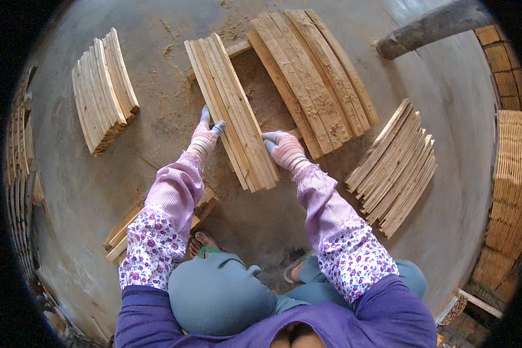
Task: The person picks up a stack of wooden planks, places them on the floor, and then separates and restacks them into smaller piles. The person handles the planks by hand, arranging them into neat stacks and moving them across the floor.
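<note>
The left hand (205, 138) and right hand (287, 152) — both 2 part-curled — clasp opposite edges of the slat bundle (232, 113), probably to stop it splaying.

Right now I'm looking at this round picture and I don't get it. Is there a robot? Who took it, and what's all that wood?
No robot here, just a person. A wide, bendy-looking camera on their head looks down, so straight edges curve. The big grey-blue shape below is their bent knee.

Their left hand and right hand wear striped gloves. Between them they hold a bundle of thin wooden strips, one hand at each side.

On the grey floor lie wide boards beyond the right hand, a left pile and a right pile of strips.
</note>
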`<move>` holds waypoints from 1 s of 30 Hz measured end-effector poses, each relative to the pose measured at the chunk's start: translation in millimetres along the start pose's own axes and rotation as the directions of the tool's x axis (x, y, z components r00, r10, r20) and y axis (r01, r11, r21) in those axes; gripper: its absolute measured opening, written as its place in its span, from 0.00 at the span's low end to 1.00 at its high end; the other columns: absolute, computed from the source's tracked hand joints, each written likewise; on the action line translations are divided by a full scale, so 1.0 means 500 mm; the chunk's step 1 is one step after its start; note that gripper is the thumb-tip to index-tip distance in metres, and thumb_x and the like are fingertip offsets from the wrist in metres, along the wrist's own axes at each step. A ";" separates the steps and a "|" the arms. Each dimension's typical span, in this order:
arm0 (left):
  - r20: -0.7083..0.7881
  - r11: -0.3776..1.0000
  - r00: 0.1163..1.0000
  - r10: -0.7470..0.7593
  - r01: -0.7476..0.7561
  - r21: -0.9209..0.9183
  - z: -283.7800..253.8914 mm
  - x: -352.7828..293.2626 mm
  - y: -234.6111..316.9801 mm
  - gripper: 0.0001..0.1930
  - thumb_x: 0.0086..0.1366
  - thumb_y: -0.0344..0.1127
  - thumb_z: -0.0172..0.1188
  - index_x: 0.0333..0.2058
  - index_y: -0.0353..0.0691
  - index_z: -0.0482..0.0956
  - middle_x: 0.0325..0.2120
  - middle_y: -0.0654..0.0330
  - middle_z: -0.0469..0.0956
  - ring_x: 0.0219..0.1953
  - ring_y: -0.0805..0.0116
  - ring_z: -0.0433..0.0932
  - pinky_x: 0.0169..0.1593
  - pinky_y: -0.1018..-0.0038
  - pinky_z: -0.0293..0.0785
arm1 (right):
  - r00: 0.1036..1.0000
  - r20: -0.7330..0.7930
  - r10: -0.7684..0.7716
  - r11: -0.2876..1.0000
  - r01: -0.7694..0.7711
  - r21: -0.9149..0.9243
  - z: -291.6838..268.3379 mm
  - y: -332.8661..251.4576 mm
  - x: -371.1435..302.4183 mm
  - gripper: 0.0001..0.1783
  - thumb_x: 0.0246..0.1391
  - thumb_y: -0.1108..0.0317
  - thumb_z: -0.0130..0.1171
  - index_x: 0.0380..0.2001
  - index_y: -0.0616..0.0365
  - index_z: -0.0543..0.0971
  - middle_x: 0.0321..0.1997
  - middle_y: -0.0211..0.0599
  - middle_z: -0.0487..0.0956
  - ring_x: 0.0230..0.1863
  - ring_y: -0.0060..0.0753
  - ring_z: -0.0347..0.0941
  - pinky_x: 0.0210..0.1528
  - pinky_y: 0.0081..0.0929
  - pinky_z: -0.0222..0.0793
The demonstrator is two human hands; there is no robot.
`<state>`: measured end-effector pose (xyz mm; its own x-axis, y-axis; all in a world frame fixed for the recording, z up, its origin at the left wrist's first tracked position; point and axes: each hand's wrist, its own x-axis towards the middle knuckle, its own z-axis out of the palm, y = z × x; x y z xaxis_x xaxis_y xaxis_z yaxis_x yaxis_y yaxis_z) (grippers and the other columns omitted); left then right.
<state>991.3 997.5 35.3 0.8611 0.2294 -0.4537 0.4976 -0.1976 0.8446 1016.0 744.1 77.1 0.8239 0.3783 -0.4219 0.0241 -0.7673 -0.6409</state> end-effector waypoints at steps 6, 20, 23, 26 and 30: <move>0.013 0.997 0.999 0.029 -0.030 0.077 0.010 0.017 -0.009 0.43 0.68 0.41 0.62 0.74 0.51 0.44 0.54 0.45 0.77 0.55 0.55 0.77 0.61 0.64 0.68 | 0.915 -0.402 0.039 0.662 -0.325 -0.676 -0.061 0.052 0.066 0.34 0.57 0.59 0.59 0.65 0.51 0.64 0.65 0.50 0.70 0.62 0.54 0.70 0.65 0.48 0.64; -0.030 0.950 0.999 -0.012 0.021 0.311 -0.020 -0.012 0.027 0.45 0.64 0.51 0.65 0.72 0.48 0.49 0.61 0.39 0.68 0.63 0.43 0.68 0.67 0.59 0.62 | 0.995 0.020 0.095 0.788 -0.087 0.609 -0.141 0.063 0.034 0.26 0.52 0.74 0.55 0.57 0.64 0.77 0.49 0.36 0.83 0.49 0.28 0.76 0.57 0.25 0.68; -0.211 0.707 0.879 0.428 -0.180 0.684 0.007 -0.043 0.087 0.47 0.62 0.54 0.66 0.71 0.42 0.51 0.62 0.35 0.65 0.65 0.39 0.65 0.68 0.57 0.61 | 0.994 0.056 0.094 0.713 -0.106 0.693 -0.120 0.005 -0.019 0.26 0.51 0.75 0.56 0.56 0.64 0.77 0.49 0.39 0.82 0.50 0.30 0.76 0.57 0.28 0.71; -0.298 0.980 0.935 0.191 -0.199 0.005 0.016 -0.024 0.108 0.45 0.61 0.50 0.68 0.70 0.38 0.54 0.58 0.44 0.70 0.59 0.50 0.70 0.65 0.59 0.64 | 0.975 0.080 -0.208 0.883 0.152 0.443 -0.053 -0.119 -0.082 0.24 0.54 0.68 0.62 0.55 0.62 0.78 0.50 0.42 0.82 0.51 0.34 0.78 0.56 0.29 0.72; -0.155 0.882 0.988 0.012 -0.083 -0.464 -0.029 -0.011 0.136 0.29 0.65 0.31 0.61 0.63 0.41 0.65 0.38 0.61 0.78 0.34 0.71 0.77 0.36 0.73 0.77 | 0.945 -0.176 -0.277 0.947 0.300 0.119 -0.036 -0.072 -0.003 0.24 0.53 0.55 0.67 0.51 0.54 0.80 0.49 0.42 0.82 0.52 0.44 0.77 0.57 0.36 0.71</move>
<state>1018.9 996.5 99.6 0.8403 0.3722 -0.3941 0.3189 0.2484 0.9147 1024.0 761.8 112.1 0.8714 0.4785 -0.1082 0.2022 -0.5513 -0.8095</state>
